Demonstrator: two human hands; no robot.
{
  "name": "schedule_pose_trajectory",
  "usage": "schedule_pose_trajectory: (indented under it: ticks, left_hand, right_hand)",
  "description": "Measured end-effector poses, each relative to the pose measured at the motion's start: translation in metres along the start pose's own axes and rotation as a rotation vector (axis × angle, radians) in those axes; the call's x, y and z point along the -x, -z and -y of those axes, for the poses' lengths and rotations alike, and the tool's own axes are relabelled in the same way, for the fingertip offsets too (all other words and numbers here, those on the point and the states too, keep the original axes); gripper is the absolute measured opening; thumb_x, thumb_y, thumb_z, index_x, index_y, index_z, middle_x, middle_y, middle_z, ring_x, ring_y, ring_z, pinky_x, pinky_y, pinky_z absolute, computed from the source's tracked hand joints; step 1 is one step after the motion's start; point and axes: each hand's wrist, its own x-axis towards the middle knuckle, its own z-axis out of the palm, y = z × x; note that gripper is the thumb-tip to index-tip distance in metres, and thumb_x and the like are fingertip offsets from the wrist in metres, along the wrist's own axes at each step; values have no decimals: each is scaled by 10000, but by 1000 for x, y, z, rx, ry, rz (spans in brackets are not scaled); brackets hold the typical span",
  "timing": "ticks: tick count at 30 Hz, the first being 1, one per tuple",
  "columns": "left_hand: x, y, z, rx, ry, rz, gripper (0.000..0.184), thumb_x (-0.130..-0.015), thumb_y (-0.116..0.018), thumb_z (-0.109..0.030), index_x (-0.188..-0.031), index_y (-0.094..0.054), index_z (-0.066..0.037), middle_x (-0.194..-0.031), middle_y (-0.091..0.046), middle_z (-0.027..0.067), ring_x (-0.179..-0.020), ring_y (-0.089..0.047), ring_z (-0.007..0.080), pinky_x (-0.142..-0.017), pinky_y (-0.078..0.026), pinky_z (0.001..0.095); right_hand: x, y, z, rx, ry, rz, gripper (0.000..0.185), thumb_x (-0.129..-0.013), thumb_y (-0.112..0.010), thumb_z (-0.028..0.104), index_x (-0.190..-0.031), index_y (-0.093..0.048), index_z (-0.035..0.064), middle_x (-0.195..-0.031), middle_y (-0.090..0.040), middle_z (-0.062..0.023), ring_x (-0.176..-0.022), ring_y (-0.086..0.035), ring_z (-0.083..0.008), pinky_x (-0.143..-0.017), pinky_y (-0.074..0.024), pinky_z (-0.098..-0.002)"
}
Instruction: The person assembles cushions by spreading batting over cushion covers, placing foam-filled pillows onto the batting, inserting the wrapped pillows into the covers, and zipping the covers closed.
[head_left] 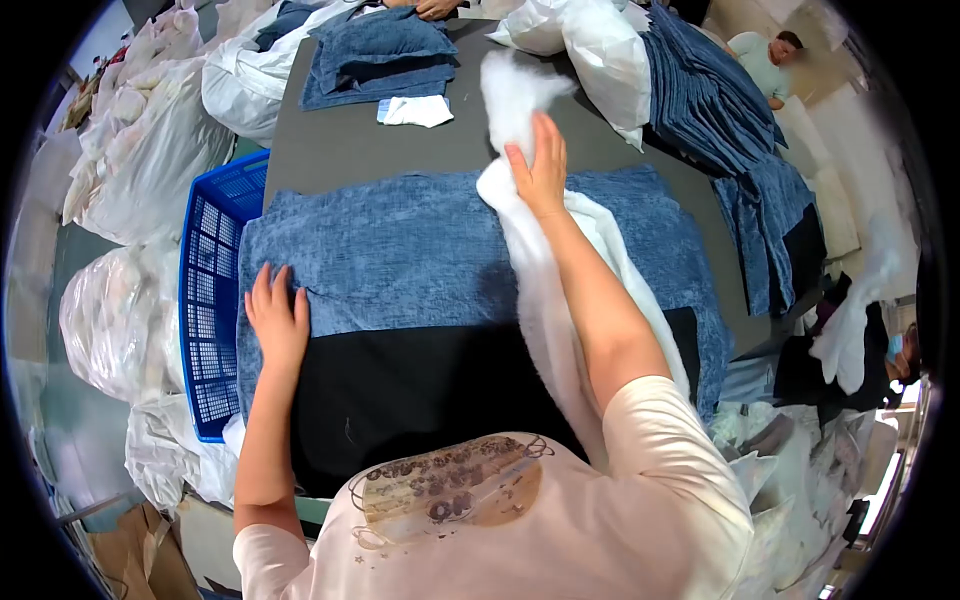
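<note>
Blue velvety fabric (pixel 400 235) with a black panel (pixel 400 390) lies spread on the grey table before me. My left hand (pixel 277 318) rests flat on the fabric's left part, fingers apart, with nothing in it. A long strip of white fluffy batting (pixel 540 275) runs across the fabric from near my body to the table beyond. On its far part is my right hand (pixel 541 172), fingers stretched out and thumb spread, touching the batting. The batting's far end (pixel 512 90) is loose and wispy. My right forearm hides some of the strip.
A blue plastic basket (pixel 208 290) stands against the table's left side. Folded blue fabric (pixel 380 50) and a small white packet (pixel 415 110) lie farther back. Stacked blue covers (pixel 700 90) and a white bag (pixel 600 60) are at right. Another person's hand (pixel 437 8) shows at the top.
</note>
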Motion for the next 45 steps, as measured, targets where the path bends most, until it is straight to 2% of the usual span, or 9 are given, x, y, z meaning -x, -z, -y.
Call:
schedule_pose_trajectory:
  ticks: [3, 8, 19, 22, 28, 31, 37, 41, 45]
  left_hand:
    - [-39, 46, -98, 479, -292, -21, 412, -823, -665, -51, -1230, -607, -44, -1251, -605, 161, -1130, -587, 331, -987, -442, 430]
    - [-29, 26, -241, 1483, 393, 1080, 363, -947, -640, -200, -1240, -566, 2, -1058, -678, 100, -869, -649, 124, -762, -542, 274]
    - [-26, 1, -276, 1759, 679, 983, 72, -909, -608, -53, -923, -545, -85, -815, -651, 41, -654, -639, 128, -540, -543, 258]
    - [-20, 20, -275, 1777, 695, 897, 74, -913, -600, -49, -925, -536, -84, -798, -638, 42, -668, -632, 128, -543, -532, 252]
    - [-16, 35, -282, 1862, 485, 698, 153, -971, -555, -66, -1120, -580, -45, -818, -662, 19, -659, -584, 61, -584, -448, 207]
    - [-13, 37, -278, 1749, 309, 785, 195, -994, -548, -109, -1174, -602, -57, -951, -678, 41, -802, -626, 89, -685, -500, 237]
    - [-8, 59, -279, 1759, 504, 994, 328, -891, -695, -80, -1202, -604, -29, -1011, -678, 43, -887, -638, 119, -786, -510, 266]
    - [-10, 58, -272, 1606, 137, 1394, 373, -796, -740, -9, -1155, -639, -10, -1058, -673, 59, -998, -639, 163, -904, -497, 307]
    - [-2, 81, -277, 1390, 157, 1676, 400, -835, -736, -143, -1204, -619, -44, -958, -656, 34, -786, -583, 115, -693, -456, 257]
  right_hand:
    - [19, -13, -23, 4, -65, 184, 588, -909, -619, 415, -1358, -523, 49, -1384, -497, -201, -1254, -483, -371, -1051, -380, -476]
    - [22, -13, -28, 40, -435, 191, 609, -910, -616, 411, -1379, -497, 41, -1419, -462, -207, -1282, -459, -392, -1064, -384, -455]
    - [9, 97, -20, -121, -503, 184, 375, -833, -679, 168, -1174, -623, 21, -1166, -638, -170, -977, -647, -318, -875, -514, -389]
    - [-20, 138, 10, -140, -269, -261, 242, -845, -656, 86, -1082, -658, 33, -976, -674, -147, -768, -659, -253, -706, -529, -340]
    - [-51, 177, 90, 200, -496, 961, 637, -927, -528, 566, -748, -681, -26, -601, -645, -127, -654, -693, -243, -660, -550, -366]
    - [-17, 152, 62, 6, -725, 1054, 697, -922, -554, 568, -614, -643, -51, -518, -603, -149, -579, -678, -247, -590, -551, -375]
    - [-27, 164, 59, -475, -772, 623, 259, -914, -663, 243, -804, -627, 12, -691, -637, -43, -514, -599, -112, -422, -451, -265]
    - [-62, 184, 81, -647, -755, 472, 249, -940, -641, 262, -916, -657, 15, -779, -652, -62, -692, -668, -140, -532, -538, -285]
    - [-85, 152, 76, -1286, -913, 435, 153, -989, -562, 185, -1042, -601, 47, -960, -667, -95, -819, -684, -199, -662, -598, -360]
